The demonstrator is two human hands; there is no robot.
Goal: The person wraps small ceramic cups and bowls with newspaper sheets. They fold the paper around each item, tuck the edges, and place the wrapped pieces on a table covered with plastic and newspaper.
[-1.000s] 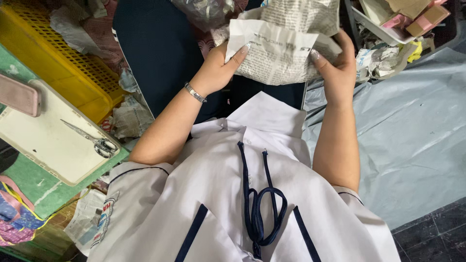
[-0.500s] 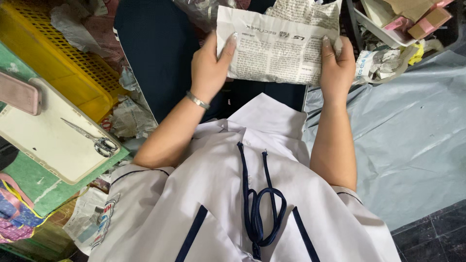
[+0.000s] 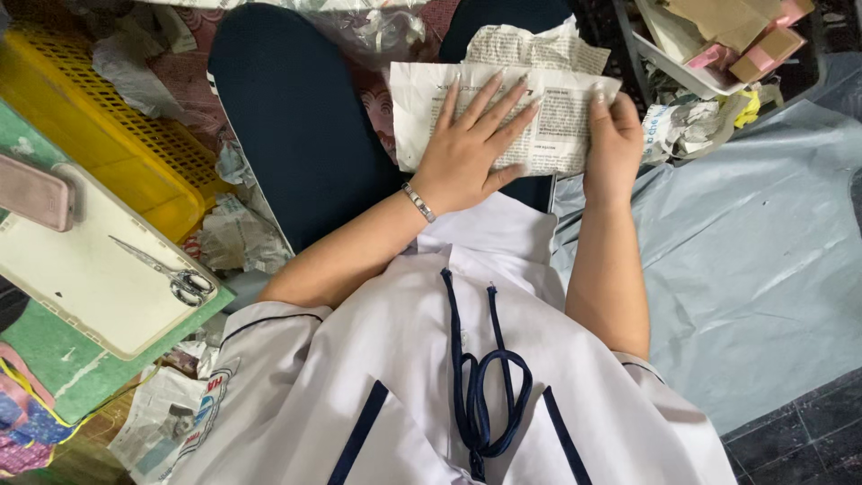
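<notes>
On the lap, across the dark blue trousers (image 3: 296,135), lies a folded newspaper sheet (image 3: 557,117). Left hand (image 3: 467,148): laid flat on the sheet, fingers spread, grip wide. Right hand (image 3: 615,135): grip pinching the sheet's right edge. Scissors (image 3: 171,274) lie on a white tray (image 3: 99,296), well apart at left

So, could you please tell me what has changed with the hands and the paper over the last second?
The newspaper sheet, earlier held up by both edges, now lies flat on the lap. The left hand let go and spread flat on top of it; the right hand still grips the right edge. The scissors and yellow crate stayed put.
</notes>
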